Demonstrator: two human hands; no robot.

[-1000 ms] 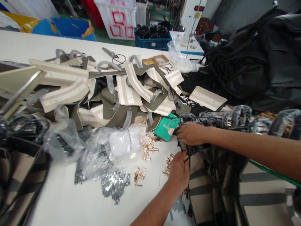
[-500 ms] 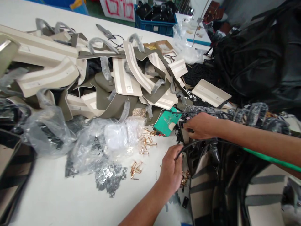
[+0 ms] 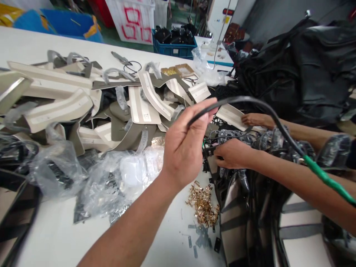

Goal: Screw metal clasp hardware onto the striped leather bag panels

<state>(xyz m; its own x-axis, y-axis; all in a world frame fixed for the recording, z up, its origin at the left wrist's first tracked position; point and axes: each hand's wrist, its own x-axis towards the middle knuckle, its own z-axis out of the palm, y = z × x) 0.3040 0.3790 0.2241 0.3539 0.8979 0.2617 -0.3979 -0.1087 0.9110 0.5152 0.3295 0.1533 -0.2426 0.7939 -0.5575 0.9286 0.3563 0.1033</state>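
In the middle, raised above the table, my left hand [image 3: 185,148] is closed on a black cord [image 3: 250,100]. The cord lies between thumb and fingers, arches to the right and passes into a green-wrapped length [image 3: 325,176]. My right hand [image 3: 233,154] has its fingers curled on the upper edge of a beige bag panel with black stripes [image 3: 230,230]; its fingertips are partly hidden. Below my left hand lies a heap of small gold metal fittings [image 3: 203,204], with dark flat metal plates [image 3: 203,237] beside it. Plastic-wrapped handles [image 3: 267,139] are behind my right hand.
Another person's hand [image 3: 256,119] reaches in from the right, by a beige panel [image 3: 230,115]. Beige and olive panels [image 3: 144,107] are heaped behind clear plastic bags [image 3: 102,185]. A black bag pile [image 3: 300,70] stands at the right; a blue crate [image 3: 174,48] is beyond the table.
My left hand has risen and moved up with the cord, which now arches higher. The gold heap below shows more fully. Another person's hand has come into view at the right.
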